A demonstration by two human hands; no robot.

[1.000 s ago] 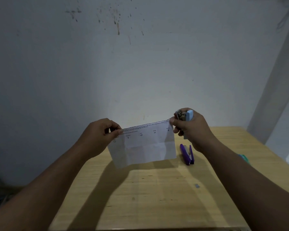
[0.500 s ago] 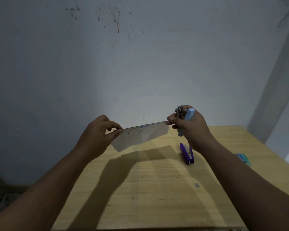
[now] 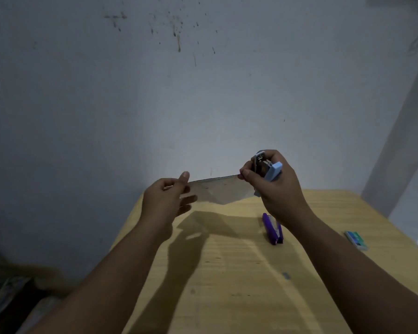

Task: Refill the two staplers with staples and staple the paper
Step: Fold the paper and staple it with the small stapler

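The wooden table [image 3: 239, 273] lies below both hands; its far edge meets the grey wall [image 3: 203, 92] just behind the held items, and its left edge runs diagonally beneath the left forearm, with dark floor beyond it. Bare tabletop extends toward the viewer under and between the two forearms.

The paper [image 3: 220, 190], held in the air between the hands, is tipped nearly flat to the camera, so it shows as a thin grey wedge with one visible crease; its upper edge runs straight from hand to hand. It is clear of the tabletop and casts a shadow on the wood below.

The left hand [image 3: 167, 201] is at the paper's left end, fingers extended and relaxed, thumb raised above the edge. Whether those fingers actually touch the sheet cannot be told.

The right hand [image 3: 273, 189] pinches the paper's right corner between thumb and forefinger, while its remaining fingers curl around the light blue stapler [image 3: 270, 172], held upright with the metal magazine showing at the top.

The purple stapler [image 3: 273, 229] lies on the table just below the right wrist, apart from the paper.

The green staple box [image 3: 355, 239] sits to the right of the right forearm, near the table's right edge.

A small grey piece [image 3: 286, 276], probably a staple strip, lies on the wood beside the right forearm.
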